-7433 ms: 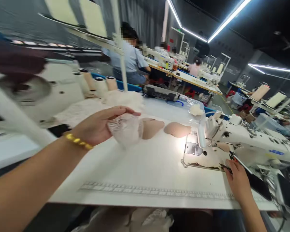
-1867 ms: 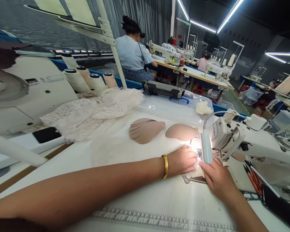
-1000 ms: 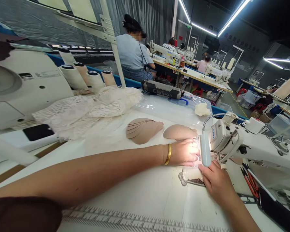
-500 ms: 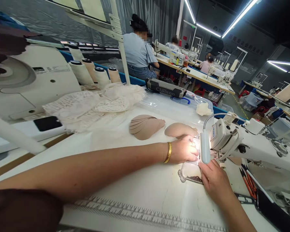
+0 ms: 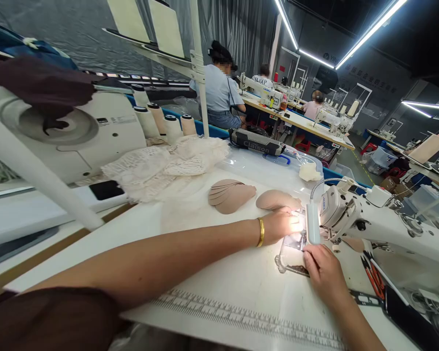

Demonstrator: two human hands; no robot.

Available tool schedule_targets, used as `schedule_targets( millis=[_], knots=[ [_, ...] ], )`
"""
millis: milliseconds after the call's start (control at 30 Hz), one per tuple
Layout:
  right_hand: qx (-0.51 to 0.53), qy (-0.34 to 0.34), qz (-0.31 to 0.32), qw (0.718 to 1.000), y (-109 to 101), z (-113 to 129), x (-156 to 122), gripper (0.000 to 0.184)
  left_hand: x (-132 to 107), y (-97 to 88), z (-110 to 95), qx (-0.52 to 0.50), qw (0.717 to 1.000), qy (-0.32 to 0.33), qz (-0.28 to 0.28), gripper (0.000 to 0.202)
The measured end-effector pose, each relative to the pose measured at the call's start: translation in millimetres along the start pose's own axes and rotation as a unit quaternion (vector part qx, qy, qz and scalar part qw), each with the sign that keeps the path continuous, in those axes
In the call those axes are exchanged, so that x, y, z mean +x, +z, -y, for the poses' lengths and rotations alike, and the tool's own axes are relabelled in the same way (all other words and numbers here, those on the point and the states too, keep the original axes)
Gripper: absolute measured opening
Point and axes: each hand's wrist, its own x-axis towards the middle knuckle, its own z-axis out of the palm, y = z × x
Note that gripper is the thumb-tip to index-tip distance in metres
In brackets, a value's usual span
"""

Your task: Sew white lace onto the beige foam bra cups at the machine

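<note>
My left hand [image 5: 278,226], with a gold bangle [image 5: 261,232] at the wrist, reaches beside the needle area of a white sewing machine [image 5: 366,212]. Its fingers are bent close together, partly washed out by lamp glare. A beige pad-shaped piece [image 5: 276,200] lies just behind that hand, partly covered by it. Closer to me, my right hand [image 5: 324,268] is closed, thumb and fingertips together at the metal needle plate [image 5: 294,242]. What either hand grips is hidden by glare and the lamp [image 5: 312,224]. A fanned stack of beige pieces [image 5: 230,196] lies to the left.
Off-white gathered fabric [image 5: 168,163] and thread cones [image 5: 172,129] are at the left back. Orange-handled snips [image 5: 373,278] lie under the machine arm. A printed ruler [image 5: 241,314] runs along the front edge. A person [image 5: 221,92] sits beyond the table.
The view has shifted, so the table contents sit further right. My left fingers have drawn back from the near part of the needle plate, exposing more metal. My right hand has stayed beside it.
</note>
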Motion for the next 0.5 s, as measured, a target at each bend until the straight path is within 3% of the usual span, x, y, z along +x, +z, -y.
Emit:
schedule_targets(
  millis=[67, 133, 200, 233, 267, 300, 367, 400, 467, 500],
  knots=[
    [0.153, 0.093, 0.01, 0.984, 3.8, 13.6, 1.6, 0.022, -17.8, -13.1, -15.0, -0.026, 0.999, 0.021, 0.018, 0.022],
    [0.315, 0.162, 0.006, 0.935, 10.0, 30.3, 2.9, 0.034, -45.0, -21.0, -36.4, -0.082, 0.995, 0.032, 0.048, 0.017],
    [0.416, 0.193, -0.022, 0.888, 17.8, 47.0, 0.6, 0.041, -74.9, -19.9, -61.4, -0.239, 0.966, -0.028, 0.097, 0.027],
    [0.436, 0.203, -0.044, 0.876, 22.1, 54.5, -2.8, 0.043, -87.9, -16.2, -73.3, -0.327, 0.931, -0.114, 0.115, 0.034],
    [0.441, 0.211, -0.067, 0.87, 26.6, 61.2, -8.1, 0.044, -98.1, -11.3, -83.5, -0.43, 0.865, -0.205, 0.157, 0.039],
    [0.436, 0.217, -0.088, 0.869, 31.0, 67.2, -14.9, 0.044, -105.0, -6.1, -91.4, -0.518, 0.793, -0.285, 0.148, 0.049],
    [0.406, 0.223, -0.111, 0.879, 39.3, 76.9, -31.6, 0.042, -108.9, 1.7, -99.2, -0.621, 0.691, -0.367, 0.04, 0.056],
    [0.387, 0.214, -0.108, 0.89, 42.7, 81.0, -39.8, 0.04, -107.2, 3.3, -99.6, -0.645, 0.658, -0.387, -0.028, 0.055],
    [0.342, 0.177, -0.087, 0.919, 46.6, 87.4, -52.1, 0.036, -101.7, 2.2, -97.0, -0.657, 0.623, -0.405, -0.126, 0.05],
    [0.321, 0.155, -0.074, 0.931, 46.8, 89.7, -55.0, 0.036, -99.5, 0.3, -95.4, -0.654, 0.619, -0.409, -0.143, 0.048]
  ],
)
